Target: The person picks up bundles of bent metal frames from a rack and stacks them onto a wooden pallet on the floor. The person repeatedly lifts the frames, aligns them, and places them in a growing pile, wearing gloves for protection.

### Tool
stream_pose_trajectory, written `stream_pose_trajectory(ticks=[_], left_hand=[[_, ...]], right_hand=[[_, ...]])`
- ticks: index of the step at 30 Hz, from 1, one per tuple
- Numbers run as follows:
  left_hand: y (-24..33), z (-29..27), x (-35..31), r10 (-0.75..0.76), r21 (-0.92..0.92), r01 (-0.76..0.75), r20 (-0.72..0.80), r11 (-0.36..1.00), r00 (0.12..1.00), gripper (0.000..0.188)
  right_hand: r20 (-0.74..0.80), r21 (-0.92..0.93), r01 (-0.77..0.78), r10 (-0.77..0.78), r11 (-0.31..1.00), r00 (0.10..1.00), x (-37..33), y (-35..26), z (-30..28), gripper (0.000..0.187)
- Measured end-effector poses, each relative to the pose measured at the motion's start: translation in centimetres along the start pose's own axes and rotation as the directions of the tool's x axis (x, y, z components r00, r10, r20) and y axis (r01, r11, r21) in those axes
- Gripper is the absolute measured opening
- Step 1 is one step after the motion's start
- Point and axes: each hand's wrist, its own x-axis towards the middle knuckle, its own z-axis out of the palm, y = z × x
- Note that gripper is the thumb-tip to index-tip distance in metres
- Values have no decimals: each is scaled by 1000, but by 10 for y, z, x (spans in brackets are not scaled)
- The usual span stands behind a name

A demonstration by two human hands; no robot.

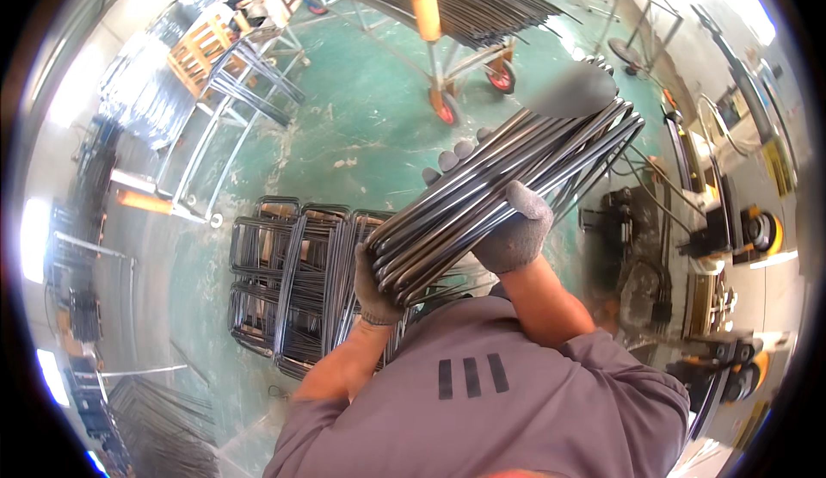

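Observation:
A thick bundle of dark bent metal tubes (490, 211) slants across in front of my chest, its far end higher and to the right. My left hand (376, 282), in a grey work glove, is closed on the bundle's near rounded ends. Farther along, my right hand (516, 235), also gloved, grips the bundle from the right side with its thumb on top. Grey fingertips show beyond the bundle's far edge. A blurred patch hides part of its far end. Below and left of it, a stack of similar bent tube frames (301, 280) stands on the floor.
A wheeled rack (434, 74) with an orange post carries long dark rods (456, 5) at the back. Another metal stand (224, 125) is at the left, by a wooden pallet (202, 52). Machines (731, 228) line the right side. More rods (163, 422) lie lower left.

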Motion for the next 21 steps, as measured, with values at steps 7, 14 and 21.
stream_pose_trajectory(ticks=[7, 14, 21], left_hand=[[24, -35, 103, 271, 158, -261, -42, 952, 962, 59], [26, -57, 161, 721, 523, -519, -322, 676, 614, 50], [66, -80, 227, 742, 452, -604, -532, 656, 407, 59]], right_hand=[[-58, 24, -282, 283, 959, 957, 142, 8, -23, 81], [85, 127, -630, 624, 766, 777, 282, 27, -42, 79], [311, 69, -824, 773, 563, 554, 420, 100, -53, 74]])
